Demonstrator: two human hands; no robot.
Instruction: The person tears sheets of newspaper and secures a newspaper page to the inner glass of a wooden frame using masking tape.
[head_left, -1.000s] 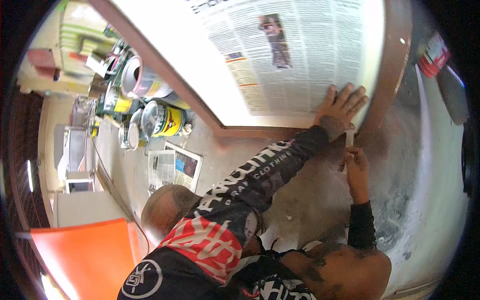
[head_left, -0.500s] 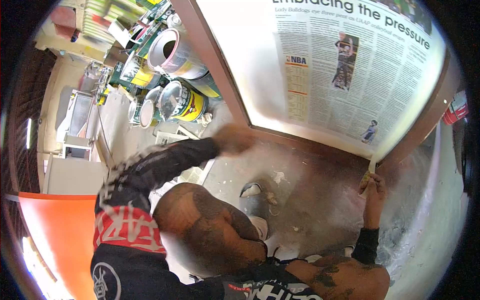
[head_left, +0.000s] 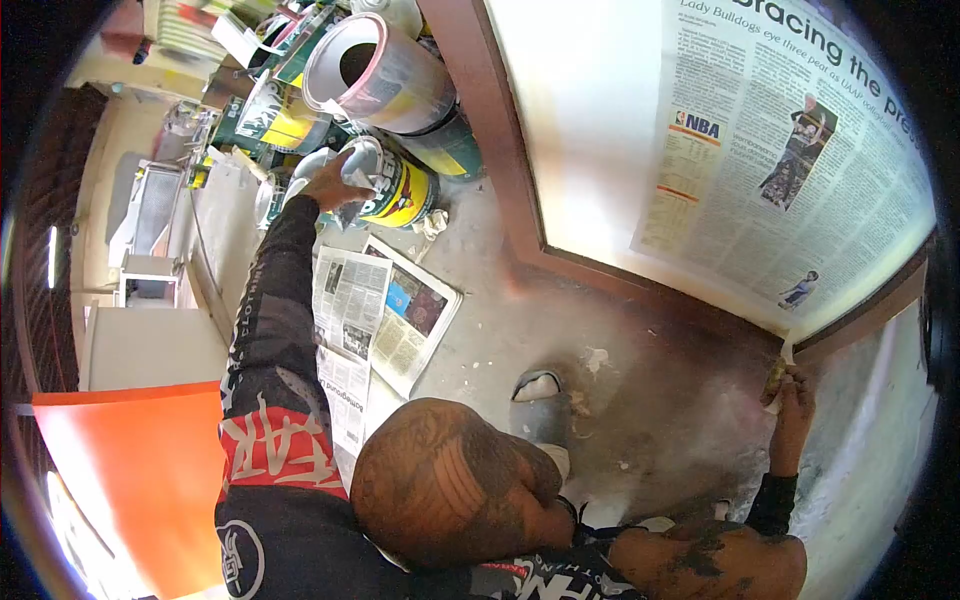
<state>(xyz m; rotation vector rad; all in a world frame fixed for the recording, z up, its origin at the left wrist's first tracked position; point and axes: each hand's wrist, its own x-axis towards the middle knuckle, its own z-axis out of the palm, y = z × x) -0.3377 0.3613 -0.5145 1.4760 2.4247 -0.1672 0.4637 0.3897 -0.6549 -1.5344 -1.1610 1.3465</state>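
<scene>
My left hand (head_left: 334, 186) reaches out over the paint cans with thumb and fingers apart, holding nothing I can see. Right by it stands a yellow and green paint can (head_left: 404, 192). My right hand (head_left: 793, 400) is closed on a small yellowish-brown roll of masking tape (head_left: 774, 381), down at the panel's lower right corner. From the roll a short pale strip goes up to that corner. A sheet of newspaper (head_left: 745, 150) covers much of the white panel (head_left: 590, 110), which has a brown frame (head_left: 640, 292).
Several more paint cans crowd the upper left, including a large open one (head_left: 425, 85). Folded newspapers (head_left: 415, 345) lie on the floor (head_left: 490, 300) beside my knee. An orange panel (head_left: 130, 450) stands at the left. A crumpled scrap (head_left: 432, 224) lies near the cans.
My left hand has moved from the frame's lower edge up and left to the paint cans. My right hand stays at the panel corner with the tape. The view has shifted left.
</scene>
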